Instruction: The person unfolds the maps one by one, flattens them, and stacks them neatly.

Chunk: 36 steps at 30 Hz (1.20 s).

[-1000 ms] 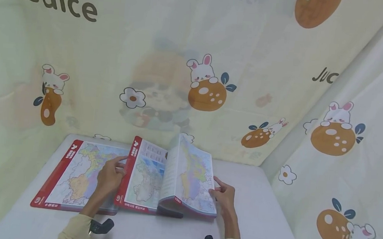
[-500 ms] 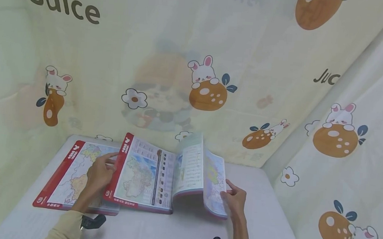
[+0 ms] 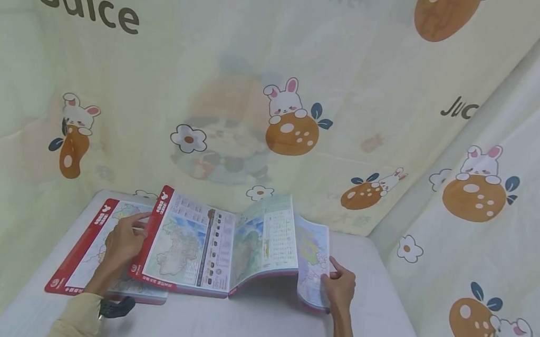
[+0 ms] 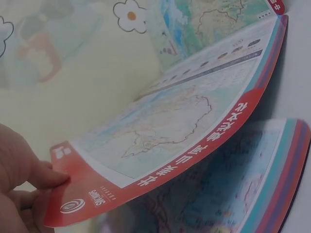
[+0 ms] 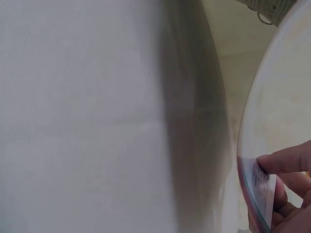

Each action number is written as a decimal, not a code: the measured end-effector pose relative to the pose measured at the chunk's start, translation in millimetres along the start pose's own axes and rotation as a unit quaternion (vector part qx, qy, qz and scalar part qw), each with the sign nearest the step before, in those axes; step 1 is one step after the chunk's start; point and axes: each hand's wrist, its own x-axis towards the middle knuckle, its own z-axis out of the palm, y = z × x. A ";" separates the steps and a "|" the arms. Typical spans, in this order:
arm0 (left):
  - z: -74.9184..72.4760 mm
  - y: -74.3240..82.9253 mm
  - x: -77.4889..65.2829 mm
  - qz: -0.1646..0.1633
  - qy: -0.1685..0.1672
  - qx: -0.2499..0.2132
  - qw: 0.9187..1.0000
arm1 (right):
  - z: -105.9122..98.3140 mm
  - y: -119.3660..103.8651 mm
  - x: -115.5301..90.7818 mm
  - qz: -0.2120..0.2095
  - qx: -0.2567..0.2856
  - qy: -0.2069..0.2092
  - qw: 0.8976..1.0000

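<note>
A colourful map with a red left border (image 3: 178, 248) is spread between my hands in the head view, its panels bent into ridges. My left hand (image 3: 123, 239) pinches the red edge, thumb on top, as the left wrist view shows on the map's corner (image 4: 77, 194). At the far right edge my right hand (image 3: 340, 288) grips the map's end panel (image 3: 310, 283); in the right wrist view the thumb and fingers (image 5: 286, 162) close on that edge. The middle panel (image 3: 268, 248) arches up off the table. Under the left part lies a second red-bordered map (image 3: 69, 264), partly hidden by my left hand and forearm.
The white table (image 3: 238, 327) extends in front of the maps and to their right. A patterned curtain (image 3: 336, 52) stands close behind the table and along both sides.
My hands have moved apart, the left leftward and the right rightward. The map has opened wider, its middle panel swinging right and showing more of its inner face.
</note>
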 end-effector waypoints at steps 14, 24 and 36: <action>-18.9 -23.4 10.4 -0.013 0.000 0.023 1.000 | -15.3 19.4 17.6 -0.044 -0.096 0.049 0.993; -21.4 -31.2 14.6 -0.048 0.001 0.028 0.998 | -20.0 40.3 34.6 -0.041 -0.124 0.037 0.991; -24.0 -39.6 18.9 -0.062 0.007 0.036 0.997 | -27.8 46.8 47.6 -0.046 -0.149 0.028 0.987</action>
